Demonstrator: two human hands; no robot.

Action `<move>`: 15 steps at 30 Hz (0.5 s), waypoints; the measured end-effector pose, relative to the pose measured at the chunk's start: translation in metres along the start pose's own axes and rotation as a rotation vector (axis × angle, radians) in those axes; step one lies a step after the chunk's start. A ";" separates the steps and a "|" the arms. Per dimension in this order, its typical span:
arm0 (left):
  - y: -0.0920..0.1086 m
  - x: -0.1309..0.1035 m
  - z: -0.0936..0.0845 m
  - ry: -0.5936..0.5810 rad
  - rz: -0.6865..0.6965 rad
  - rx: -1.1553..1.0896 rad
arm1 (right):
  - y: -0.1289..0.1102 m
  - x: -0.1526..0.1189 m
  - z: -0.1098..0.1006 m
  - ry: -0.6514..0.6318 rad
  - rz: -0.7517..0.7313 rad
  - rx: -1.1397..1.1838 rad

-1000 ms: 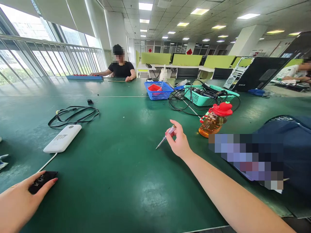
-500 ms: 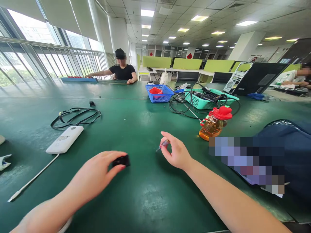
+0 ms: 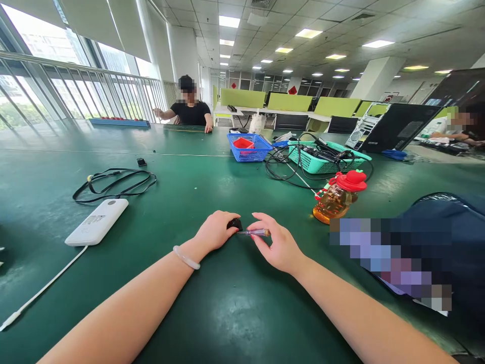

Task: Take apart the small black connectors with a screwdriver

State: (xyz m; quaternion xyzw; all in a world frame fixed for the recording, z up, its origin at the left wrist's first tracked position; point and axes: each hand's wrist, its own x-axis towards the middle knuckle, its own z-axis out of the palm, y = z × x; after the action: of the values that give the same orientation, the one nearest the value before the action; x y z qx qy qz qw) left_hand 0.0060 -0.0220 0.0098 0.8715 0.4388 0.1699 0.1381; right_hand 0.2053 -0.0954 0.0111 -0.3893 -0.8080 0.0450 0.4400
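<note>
My left hand [image 3: 215, 233] rests on the green mat and grips a small black part [image 3: 235, 224], mostly covered by the fingers. My right hand [image 3: 278, 246] holds a small screwdriver [image 3: 254, 232] with a clear reddish handle, lying nearly level. Its metal tip points left and meets the black part. Both hands sit close together at the middle of the table [image 3: 212, 308].
A white power bank [image 3: 97, 222] with its white cable and a coiled black cable [image 3: 113, 183] lie at left. An amber bottle with a red lid [image 3: 339, 196], a blue basket [image 3: 248, 146], a teal basket [image 3: 322, 159] and a dark bag [image 3: 447, 232] stand right. Other people sit far off.
My left hand carried the black part from the near left edge to the middle of the table. The screwdriver swung down to level and its tip came against the part.
</note>
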 end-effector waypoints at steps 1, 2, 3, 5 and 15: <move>-0.004 -0.001 0.002 0.014 -0.005 -0.022 | -0.002 0.000 0.000 -0.009 0.026 -0.001; -0.007 -0.001 0.003 0.031 -0.021 -0.034 | -0.003 0.000 0.000 -0.013 0.043 -0.007; -0.009 -0.001 0.004 0.054 -0.042 -0.033 | -0.005 0.000 0.000 -0.009 0.046 -0.017; -0.012 0.001 0.006 0.110 -0.076 -0.006 | -0.007 0.001 -0.002 0.012 0.005 -0.044; -0.013 0.003 0.009 0.151 -0.109 0.046 | -0.009 0.002 -0.003 0.002 -0.186 -0.067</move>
State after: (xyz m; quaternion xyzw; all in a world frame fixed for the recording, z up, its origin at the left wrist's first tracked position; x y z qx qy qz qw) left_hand 0.0022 -0.0126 -0.0033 0.8340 0.4985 0.2173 0.0935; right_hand 0.2014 -0.1012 0.0174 -0.3271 -0.8412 -0.0234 0.4300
